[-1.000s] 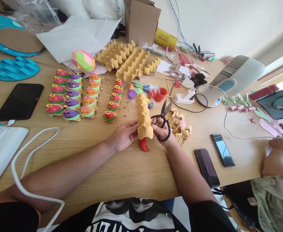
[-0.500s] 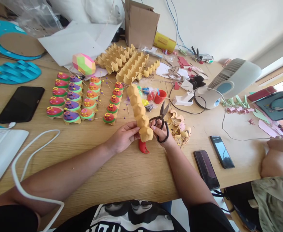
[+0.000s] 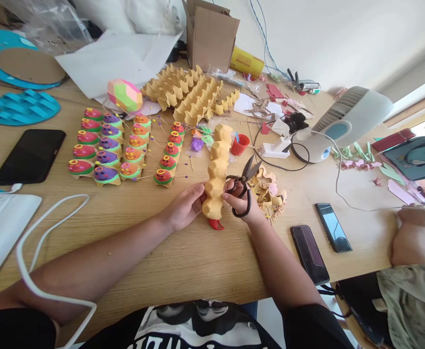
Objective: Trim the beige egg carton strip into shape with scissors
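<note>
A tan strip of egg carton [image 3: 217,169] with bumpy cups in a row is held above the table in front of me. My left hand [image 3: 186,206] grips its lower left side between thumb and fingers. On the other side, my right hand [image 3: 242,201] pinches the strip's edge while a pair of black scissors [image 3: 246,177] hangs on its fingers, blades apart and pointing up and away. Below the strip's near end lies a red curved object [image 3: 216,224], partly hidden. Torn carton scraps [image 3: 270,194] lie right of my right hand.
Rows of painted egg-carton caterpillars [image 3: 106,150] stand at left, near a black phone [image 3: 30,155]. Uncut egg cartons [image 3: 194,94] lie at the back. A red cup [image 3: 240,144], a white fan [image 3: 346,126] and two phones [image 3: 309,254] are to the right, by another person's arm [image 3: 412,237].
The egg-carton strip has swung from leaning left to nearly straight, its far end moving right and its near end slightly left. The scissors stay in my right hand.
</note>
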Demonstrator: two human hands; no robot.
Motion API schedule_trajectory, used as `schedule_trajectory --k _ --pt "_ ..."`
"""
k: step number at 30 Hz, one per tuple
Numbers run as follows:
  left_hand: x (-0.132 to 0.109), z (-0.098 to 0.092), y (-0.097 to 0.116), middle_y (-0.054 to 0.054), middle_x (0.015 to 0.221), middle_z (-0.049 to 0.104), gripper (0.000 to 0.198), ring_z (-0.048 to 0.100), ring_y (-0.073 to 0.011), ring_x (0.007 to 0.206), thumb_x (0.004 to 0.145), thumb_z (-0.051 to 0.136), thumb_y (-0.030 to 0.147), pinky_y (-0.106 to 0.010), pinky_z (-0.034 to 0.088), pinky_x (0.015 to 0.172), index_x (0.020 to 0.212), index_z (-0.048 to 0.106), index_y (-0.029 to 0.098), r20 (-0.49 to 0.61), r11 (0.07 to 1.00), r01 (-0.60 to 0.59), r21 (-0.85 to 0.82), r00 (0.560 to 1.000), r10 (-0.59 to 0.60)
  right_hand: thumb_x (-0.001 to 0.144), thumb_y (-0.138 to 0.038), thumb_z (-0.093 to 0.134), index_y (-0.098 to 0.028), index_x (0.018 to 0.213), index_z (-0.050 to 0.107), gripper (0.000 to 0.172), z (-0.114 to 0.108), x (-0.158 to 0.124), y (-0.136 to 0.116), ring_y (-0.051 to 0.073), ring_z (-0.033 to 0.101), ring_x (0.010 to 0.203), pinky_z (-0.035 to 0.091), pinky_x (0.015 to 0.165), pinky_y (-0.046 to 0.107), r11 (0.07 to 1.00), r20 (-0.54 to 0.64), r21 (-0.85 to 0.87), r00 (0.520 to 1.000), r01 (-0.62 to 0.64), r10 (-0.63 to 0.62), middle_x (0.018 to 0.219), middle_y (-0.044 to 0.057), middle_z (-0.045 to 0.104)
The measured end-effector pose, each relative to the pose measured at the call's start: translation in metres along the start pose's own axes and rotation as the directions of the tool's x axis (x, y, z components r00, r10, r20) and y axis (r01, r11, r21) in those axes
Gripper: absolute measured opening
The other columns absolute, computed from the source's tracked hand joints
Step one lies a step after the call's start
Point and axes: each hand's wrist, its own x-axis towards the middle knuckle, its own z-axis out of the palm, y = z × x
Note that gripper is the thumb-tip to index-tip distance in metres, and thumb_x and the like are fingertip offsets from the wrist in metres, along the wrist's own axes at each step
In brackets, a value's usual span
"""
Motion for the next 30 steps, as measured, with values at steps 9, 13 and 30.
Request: schedule_trajectory --k 9,13,30 --pt "0.000 -0.001 -0.002 -0.007 0.115 0.078 0.049 0.072 -0.0218 0.104 0.082 0.088 0.038 -0.029 0.056 0.084 0.126 0.072 0.021 -0.105 0.992 -0.083 0.100 0.990 0.093 0.083 -0.046 0.082 -0.025 0.091 0.056 0.034 -0.002 -0.004 -0.007 0.016 0.054 0.074 0.044 0.072 0.031 0.963 -0.121 -0.258 0.987 0.075 -0.109 0.081 -0.002 0.060" --pt "0.002 -0.004 -0.004 -0.005 0.113 0.079 0.052 0.074 -0.0214 0.105 0.081 0.088 0.036 -0.028 0.057 0.082 0.128 0.069 0.024 -0.166 0.987 -0.152 0.061 0.973 0.160 0.082 -0.039 0.082 -0.025 0.083 0.057 0.028 -0.007 -0.002 -0.008 0.016 0.048 0.069 0.038 0.068 0.031 0.794 -0.029 -0.594 0.983 0.131 -0.184 0.075 -0.002 0.055" --pt "-0.002 -0.008 0.004 -0.004 0.092 0.078 0.043 0.074 -0.0182 0.079 0.081 0.083 0.049 -0.025 0.058 0.065 0.112 0.075 0.020 -0.212 0.996 -0.079 -0.042 0.975 0.069 0.084 -0.033 0.072 -0.021 0.099 0.066 0.021 -0.015 -0.002 -0.006 0.026 0.061 0.084 0.041 0.079 0.035 0.231 0.159 -0.947 0.949 0.224 -0.271 0.087 0.006 0.070"
